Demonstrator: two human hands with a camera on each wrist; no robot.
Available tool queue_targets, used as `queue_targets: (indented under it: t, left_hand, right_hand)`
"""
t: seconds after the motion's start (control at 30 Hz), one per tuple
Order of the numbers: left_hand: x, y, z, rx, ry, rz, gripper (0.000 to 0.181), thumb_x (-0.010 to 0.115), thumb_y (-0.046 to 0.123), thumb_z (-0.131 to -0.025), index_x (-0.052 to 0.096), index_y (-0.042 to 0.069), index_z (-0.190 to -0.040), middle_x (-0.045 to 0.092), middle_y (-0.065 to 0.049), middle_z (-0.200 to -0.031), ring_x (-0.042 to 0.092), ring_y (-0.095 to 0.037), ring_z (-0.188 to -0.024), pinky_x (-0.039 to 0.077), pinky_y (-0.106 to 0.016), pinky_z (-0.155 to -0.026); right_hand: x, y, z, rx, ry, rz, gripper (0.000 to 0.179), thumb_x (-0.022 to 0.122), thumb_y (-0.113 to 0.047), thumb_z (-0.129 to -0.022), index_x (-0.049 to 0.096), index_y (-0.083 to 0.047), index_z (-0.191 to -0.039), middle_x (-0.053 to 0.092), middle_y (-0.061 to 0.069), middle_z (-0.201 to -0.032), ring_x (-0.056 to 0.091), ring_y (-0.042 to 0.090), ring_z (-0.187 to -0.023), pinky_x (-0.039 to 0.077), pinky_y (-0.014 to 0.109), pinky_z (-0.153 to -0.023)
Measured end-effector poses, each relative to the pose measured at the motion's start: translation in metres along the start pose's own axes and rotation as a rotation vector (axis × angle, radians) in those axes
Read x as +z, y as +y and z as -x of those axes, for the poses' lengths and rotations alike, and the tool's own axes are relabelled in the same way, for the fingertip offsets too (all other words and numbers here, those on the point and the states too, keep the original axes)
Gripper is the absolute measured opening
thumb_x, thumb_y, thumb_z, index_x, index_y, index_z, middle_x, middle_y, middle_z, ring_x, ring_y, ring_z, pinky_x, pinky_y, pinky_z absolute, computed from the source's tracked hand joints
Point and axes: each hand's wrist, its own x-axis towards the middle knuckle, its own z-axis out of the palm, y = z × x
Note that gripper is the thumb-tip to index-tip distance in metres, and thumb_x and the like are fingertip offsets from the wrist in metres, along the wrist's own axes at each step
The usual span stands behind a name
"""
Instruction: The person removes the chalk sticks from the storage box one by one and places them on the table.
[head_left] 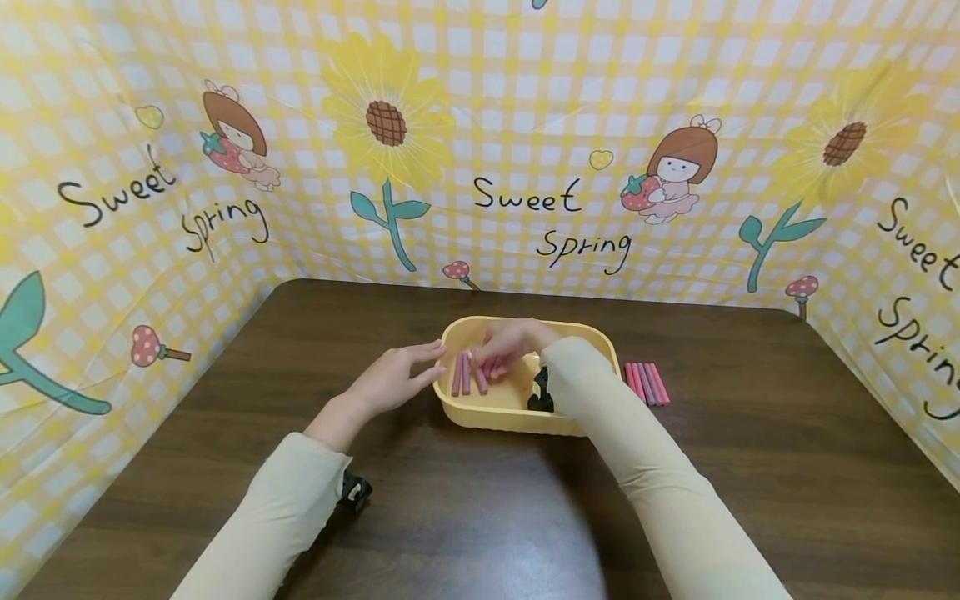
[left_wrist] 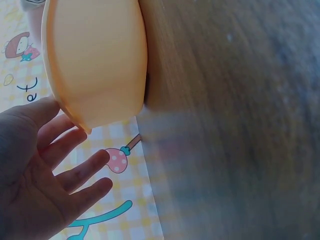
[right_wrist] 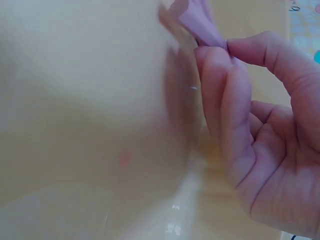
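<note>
Over the worktop (head_left: 450, 517), the left hand (head_left: 392, 379), fingers loosely spread, touches the rim of a yellow tub (head_left: 517, 420). In it, the right hand (head_left: 513, 340) pinches one lilac stick (right_wrist: 201, 24), beside two other sticks (head_left: 466, 375). Behind, I see a gingham cloth (head_left: 510, 100).

Brown table (head_left: 450, 517) beneath yellow bin (head_left: 510, 421), pink sticks (head_left: 647, 384)

The bare left hand (head_left: 390, 379) touches the left rim of a yellow, rounded plastic tub (head_left: 502, 420), outer fingers spread apart; the left arm, in a cream cloth sleeve (head_left: 277, 492), slants in front-left of the tub; the right arm (head_left: 652, 467), similarly sleeved, crosses its near-right rim; the bare right hand (head_left: 517, 337) pinches inside it, thumb against fingertips.
</note>
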Motion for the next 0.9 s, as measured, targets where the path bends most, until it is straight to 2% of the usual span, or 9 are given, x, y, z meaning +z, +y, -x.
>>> queue_targets:
  t: [0.1, 0.23, 0.33, 0.57, 0.7, 0.9]
  left_hand:
    - [0.0, 0.0, 0.0, 0.001, 0.004, -0.001, 0.045, 0.053, 0.025, -0.095, 0.049, 0.003, -0.135, 0.044, -0.014, -0.142, 0.043, -0.031, -0.132, 0.034, -0.047, -0.111]
    - [-0.001, 0.0, 0.0, -0.001, 0.001, 0.001, 0.046, 0.053, 0.025, -0.095, 0.048, 0.004, -0.135, 0.044, -0.014, -0.143, 0.042, -0.032, -0.133, 0.034, -0.048, -0.111]
    - [0.0, 0.0, 0.0, 0.003, 0.001, 0.001, 0.045, 0.053, 0.025, -0.095, 0.048, 0.003, -0.135, 0.044, -0.014, -0.143, 0.042, -0.032, -0.132, 0.033, -0.048, -0.112]
    - [0.0, 0.0, 0.0, 0.01, 0.005, 0.005, 0.045, 0.053, 0.024, -0.095, 0.048, 0.002, -0.134, 0.044, -0.015, -0.143, 0.042, -0.033, -0.132, 0.033, -0.048, -0.111]
    - [0.0, 0.0, 0.0, 0.007, 0.004, 0.009, 0.046, 0.053, 0.024, -0.095, 0.048, 0.002, -0.135, 0.044, -0.015, -0.143, 0.042, -0.033, -0.133, 0.033, -0.048, -0.112]
    - [0.001, -0.002, 0.0, 0.008, 0.007, 0.011, 0.046, 0.053, 0.024, -0.095, 0.048, 0.003, -0.135, 0.044, -0.015, -0.143, 0.042, -0.032, -0.133, 0.033, -0.048, -0.112]
  right_hand:
    - [-0.004, 0.0, 0.006, -0.021, -0.012, -0.015, 0.024, 0.05, -0.016, -0.095, 0.063, -0.005, -0.077, 0.064, 0.0, -0.063, 0.057, 0.005, -0.053, 0.048, 0.013, -0.052]
    - [-0.008, 0.0, 0.015, -0.032, 0.023, -0.039, 0.014, 0.055, -0.013, -0.092, 0.063, -0.003, -0.087, 0.069, 0.002, -0.071, 0.062, 0.006, -0.058, 0.05, 0.014, -0.055]
    - [-0.011, -0.001, 0.022, -0.051, 0.042, -0.049, 0.013, 0.056, -0.012, -0.091, 0.063, -0.001, -0.092, 0.071, 0.003, -0.075, 0.063, 0.007, -0.059, 0.052, 0.015, -0.057]
    - [-0.016, -0.001, 0.036, -0.121, 0.0, -0.063, 0.01, 0.051, -0.01, -0.094, 0.058, -0.005, -0.091, 0.072, 0.004, -0.078, 0.06, 0.006, -0.059, 0.051, 0.015, -0.058]
    - [-0.019, -0.002, 0.043, -0.113, 0.047, -0.072, 0.009, 0.053, -0.011, -0.093, 0.059, -0.005, -0.095, 0.07, 0.003, -0.079, 0.059, 0.006, -0.059, 0.049, 0.015, -0.057]
    - [-0.025, 0.002, 0.052, -0.108, 0.115, -0.052, 0.021, 0.056, -0.01, -0.091, 0.061, 0.002, -0.107, 0.068, -0.001, -0.082, 0.061, 0.005, -0.063, 0.052, 0.015, -0.06]
